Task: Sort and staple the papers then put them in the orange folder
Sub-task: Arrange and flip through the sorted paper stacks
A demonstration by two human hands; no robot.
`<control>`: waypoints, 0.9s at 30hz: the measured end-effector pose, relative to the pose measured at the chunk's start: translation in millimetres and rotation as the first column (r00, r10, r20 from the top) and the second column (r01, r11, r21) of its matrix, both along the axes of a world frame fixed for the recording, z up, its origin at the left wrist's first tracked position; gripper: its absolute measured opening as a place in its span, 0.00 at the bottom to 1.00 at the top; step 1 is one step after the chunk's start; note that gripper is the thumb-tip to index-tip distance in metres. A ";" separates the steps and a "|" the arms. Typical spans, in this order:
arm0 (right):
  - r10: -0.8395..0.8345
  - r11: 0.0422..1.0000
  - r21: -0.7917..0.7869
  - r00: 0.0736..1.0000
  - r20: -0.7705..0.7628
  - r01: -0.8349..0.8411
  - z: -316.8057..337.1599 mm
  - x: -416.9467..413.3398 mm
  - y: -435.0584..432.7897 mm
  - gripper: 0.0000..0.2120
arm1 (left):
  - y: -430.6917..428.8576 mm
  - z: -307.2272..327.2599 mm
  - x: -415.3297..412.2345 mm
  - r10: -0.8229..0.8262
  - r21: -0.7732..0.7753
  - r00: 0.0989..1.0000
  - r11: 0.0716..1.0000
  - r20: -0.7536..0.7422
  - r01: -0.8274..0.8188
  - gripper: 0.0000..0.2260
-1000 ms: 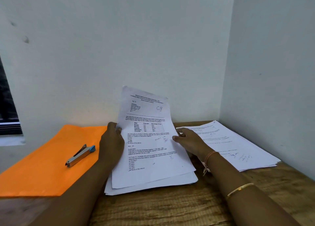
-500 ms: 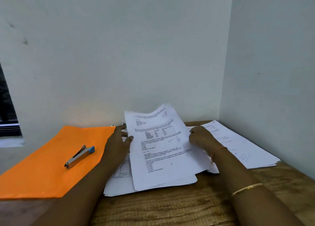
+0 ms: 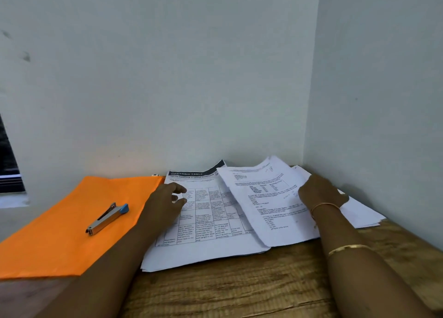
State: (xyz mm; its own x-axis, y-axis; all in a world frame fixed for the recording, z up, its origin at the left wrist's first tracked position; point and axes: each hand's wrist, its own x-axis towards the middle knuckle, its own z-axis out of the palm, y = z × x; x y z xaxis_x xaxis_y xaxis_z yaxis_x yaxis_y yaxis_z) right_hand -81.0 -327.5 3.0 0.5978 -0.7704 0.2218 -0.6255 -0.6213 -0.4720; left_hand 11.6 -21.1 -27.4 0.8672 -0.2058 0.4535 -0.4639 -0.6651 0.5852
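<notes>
Rightward from the middle stack (image 3: 208,248), the handwritten-marked sheet (image 3: 271,212) has been shifted since the earlier frames, and it now lies flat across the stack's right edge and partly over the right pile (image 3: 362,214). A sheet printed with a grid is thereby exposed on top of the stack. The right hand (image 3: 321,193) is placed on the shifted sheet at its right edge; its fingers are hidden behind the back of the hand, so it cannot be told whether the sheet is pinched or merely pressed. The left hand (image 3: 165,202) is held over the stack's left edge with fingers loosely curled and apart, and nothing is gripped. The folder (image 3: 60,233) lies flat and closed on the table (image 3: 239,289) left of the stack, and the stapler (image 3: 107,218) is rested on it.
</notes>
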 end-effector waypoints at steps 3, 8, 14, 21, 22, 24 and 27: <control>-0.048 0.998 -0.043 0.998 -0.049 0.046 -6.2 0.8 -4.4 0.09 | 0.6 -1.7 3.1 -0.010 0.056 1.000 0.998 0.013 0.009 0.11; 0.139 0.982 -0.114 0.987 -0.082 -0.148 -3.8 15.3 13.9 0.22 | 3.9 -4.6 8.6 0.023 0.123 0.999 0.992 0.034 -0.027 0.11; 0.578 0.795 0.009 0.753 -0.314 -0.607 -8.8 27.7 63.2 0.38 | 5.3 -7.1 12.2 0.035 0.140 0.999 0.989 0.020 -0.037 0.11; 0.496 0.860 0.075 0.789 -0.363 -0.505 -14.7 26.0 57.9 0.37 | 5.9 -9.3 14.9 0.014 0.142 1.000 0.990 0.014 -0.016 0.11; 0.470 0.874 0.066 0.806 -0.361 -0.481 -13.8 25.8 55.0 0.36 | 5.7 -9.0 14.7 0.012 0.144 1.000 0.989 0.014 -0.014 0.11; 0.407 0.905 0.038 0.837 -0.366 -0.424 -13.6 26.0 48.5 0.33 | 5.9 -8.3 14.3 0.009 0.149 1.000 0.989 0.012 -0.011 0.11; 0.411 0.907 0.082 0.829 -0.378 -0.413 -18.9 28.9 34.7 0.45 | 5.9 -7.9 13.2 0.002 0.149 1.000 0.989 0.007 -0.003 0.11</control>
State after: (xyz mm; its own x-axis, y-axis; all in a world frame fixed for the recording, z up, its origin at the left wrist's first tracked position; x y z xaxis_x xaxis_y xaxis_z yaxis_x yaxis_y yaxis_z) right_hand -52.1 -292.9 -15.9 0.8972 -0.4334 -0.0847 -0.4402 -0.8626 -0.2494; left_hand 24.8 -15.1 -35.3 0.8648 -0.2692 0.4238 -0.4657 -0.7456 0.4767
